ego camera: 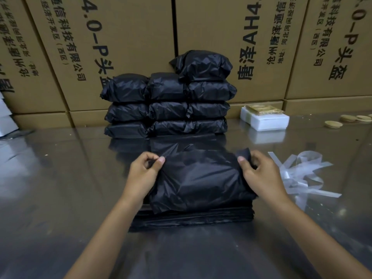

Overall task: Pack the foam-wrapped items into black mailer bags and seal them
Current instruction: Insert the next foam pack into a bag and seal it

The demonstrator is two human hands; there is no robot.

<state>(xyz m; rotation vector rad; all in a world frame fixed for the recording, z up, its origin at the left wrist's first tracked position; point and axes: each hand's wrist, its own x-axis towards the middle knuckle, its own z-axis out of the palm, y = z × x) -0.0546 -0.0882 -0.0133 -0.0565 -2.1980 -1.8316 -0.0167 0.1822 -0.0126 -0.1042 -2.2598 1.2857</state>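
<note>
A filled black mailer bag [198,180] lies on top of a flat pile of empty black bags [191,219] in the middle of the shiny table. My left hand [144,171] pinches the bag's far left corner between thumb and fingers. My right hand [259,173] pinches the bag's far right corner, where a bit of the film sticks up. The bag's flap lies flat towards the back. Behind it stands a stack of several sealed black parcels [171,103]. A white foam-wrapped item [265,119] with a yellow top sits at the back right.
Clear peeled-off strips [302,174] lie tangled right of my right hand. Round yellow discs [350,119] rest at the far right. Printed cardboard cartons [124,47] form a wall behind the table. White pieces [6,119] show at the left edge.
</note>
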